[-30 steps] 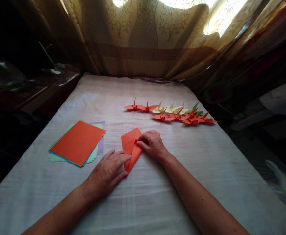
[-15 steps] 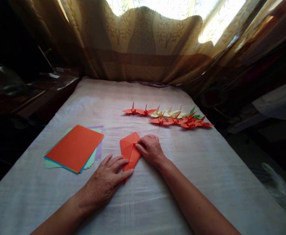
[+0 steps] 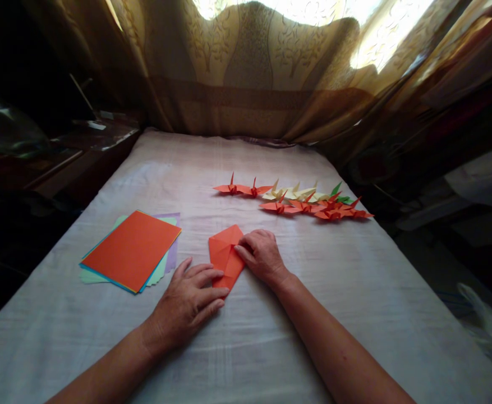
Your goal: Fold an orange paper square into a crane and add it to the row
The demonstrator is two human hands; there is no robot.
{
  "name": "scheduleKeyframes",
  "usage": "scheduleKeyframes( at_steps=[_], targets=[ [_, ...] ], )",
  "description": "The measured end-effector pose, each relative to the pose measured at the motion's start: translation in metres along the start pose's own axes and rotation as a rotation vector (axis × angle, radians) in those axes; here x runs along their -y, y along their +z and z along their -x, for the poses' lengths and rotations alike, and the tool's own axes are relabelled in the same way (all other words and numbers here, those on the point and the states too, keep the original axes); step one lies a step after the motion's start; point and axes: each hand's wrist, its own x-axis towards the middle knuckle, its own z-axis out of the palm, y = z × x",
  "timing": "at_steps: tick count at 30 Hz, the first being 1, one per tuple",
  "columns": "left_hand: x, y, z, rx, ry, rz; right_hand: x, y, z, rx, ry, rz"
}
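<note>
A folded piece of orange origami paper (image 3: 229,255), kite-shaped with a centre crease, lies on the white sheet in front of me. My right hand (image 3: 262,255) is closed at its right edge, thumb and fingers pinching the paper near the middle flap. On the lower part of the paper rest the fingers of my left hand (image 3: 193,294), stretched out and slightly apart. The paper's bottom tip is hidden, under or behind those fingers.
To the left lies a stack of coloured paper (image 3: 132,252), orange on top. Several folded orange cranes (image 3: 279,208) stand in rows at the back right, with cream cranes (image 3: 298,192) and a green one (image 3: 339,193). A patterned curtain (image 3: 246,73) hangs behind.
My left thumb has moved down off the paper's lower tip, and the fingers now cover that end. The right hand keeps its pinch. The whole view has shifted slightly.
</note>
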Motion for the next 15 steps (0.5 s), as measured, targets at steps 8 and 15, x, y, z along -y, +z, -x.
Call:
scheduleKeyframes(
  at_steps=[8,15],
  targets=[
    [0.0021,0.0039,0.0019,-0.055,0.038,-0.009,0.0012,0.001,-0.0003,-0.02,-0.001,-0.003],
    [0.0037,0.0034,-0.001,0.043,0.122,-0.025,0.0024,0.0025,0.0,-0.047,0.003,-0.01]
  ],
)
